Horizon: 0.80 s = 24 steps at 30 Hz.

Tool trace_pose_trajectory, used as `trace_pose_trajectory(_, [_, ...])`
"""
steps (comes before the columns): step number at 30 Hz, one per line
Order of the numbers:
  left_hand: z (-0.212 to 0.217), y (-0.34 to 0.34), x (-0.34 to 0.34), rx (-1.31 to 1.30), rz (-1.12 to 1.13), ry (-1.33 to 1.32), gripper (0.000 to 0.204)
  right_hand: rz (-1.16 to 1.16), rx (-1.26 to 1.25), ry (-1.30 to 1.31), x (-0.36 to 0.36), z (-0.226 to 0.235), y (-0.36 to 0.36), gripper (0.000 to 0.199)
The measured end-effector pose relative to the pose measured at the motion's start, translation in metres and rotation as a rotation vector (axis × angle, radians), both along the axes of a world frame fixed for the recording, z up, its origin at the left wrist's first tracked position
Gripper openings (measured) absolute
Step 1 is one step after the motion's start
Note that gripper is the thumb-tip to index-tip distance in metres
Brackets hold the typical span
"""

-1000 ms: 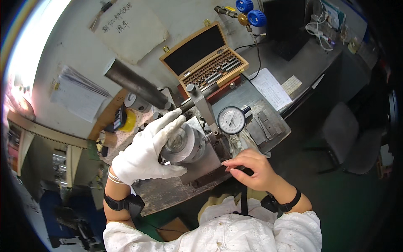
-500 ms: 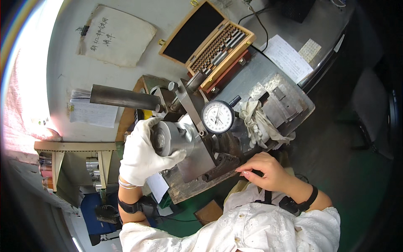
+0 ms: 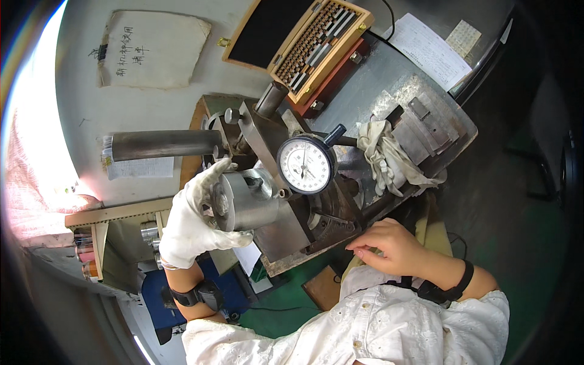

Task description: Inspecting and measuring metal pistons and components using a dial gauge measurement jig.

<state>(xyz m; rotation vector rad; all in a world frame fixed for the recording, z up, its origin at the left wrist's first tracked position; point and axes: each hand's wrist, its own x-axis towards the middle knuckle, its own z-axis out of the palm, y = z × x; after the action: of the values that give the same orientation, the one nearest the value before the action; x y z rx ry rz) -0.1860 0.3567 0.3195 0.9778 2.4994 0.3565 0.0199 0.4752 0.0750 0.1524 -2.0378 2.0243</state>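
Observation:
My left hand (image 3: pixel 185 222), in a white glove, grips a silver metal piston (image 3: pixel 252 204) from its left end, fingers over the top and thumb along the lower side. The piston lies on its side on a metal gauge stand (image 3: pixel 286 234), and a recess with a hole shows in its wall. Just right of it, a round dial indicator (image 3: pixel 306 164) with a white face is fixed to the stand. My bare right hand (image 3: pixel 389 246) is at the bench's near edge, fingers curled in and thumb close to them. Nothing shows in it.
A thick metal bar (image 3: pixel 167 145) juts left from the stand. White gloves (image 3: pixel 389 158) lie beside flat metal blocks (image 3: pixel 429 128) on the right. Behind stands an open wooden case (image 3: pixel 304 97) of gauge blocks, with papers (image 3: pixel 429 52) nearby. A shelf (image 3: pixel 121 213) is at left.
The view has shifted a little. My left hand stays on the piston, which appears slightly turned, with its recess facing up more. The dial's needle looks moved. My right hand stays curled.

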Motion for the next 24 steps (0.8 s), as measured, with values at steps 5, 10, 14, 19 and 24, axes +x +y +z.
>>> trace_pose_trajectory(5, [-0.006,-0.004,0.001,0.071,0.092,-0.018,0.098,0.015,-0.005,-0.015,-0.002,-0.005,0.002,0.013])
trace_pose_trajectory(10, [-0.009,0.002,0.012,0.123,0.209,0.02,0.098,0.038,0.013,-0.047,-0.001,-0.008,0.0,0.013])
trace_pose_trajectory(14, [-0.008,0.0,0.012,-0.032,0.228,0.126,0.104,-0.003,0.004,-0.027,-0.002,-0.01,-0.001,0.013])
trace_pose_trajectory(19, [-0.007,-0.013,0.0,0.148,0.037,0.001,0.108,0.022,0.01,-0.042,0.002,-0.012,-0.005,0.013])
trace_pose_trajectory(24, [-0.006,-0.01,-0.002,0.009,0.016,0.02,0.114,0.075,0.007,-0.091,0.004,-0.012,-0.007,0.013])
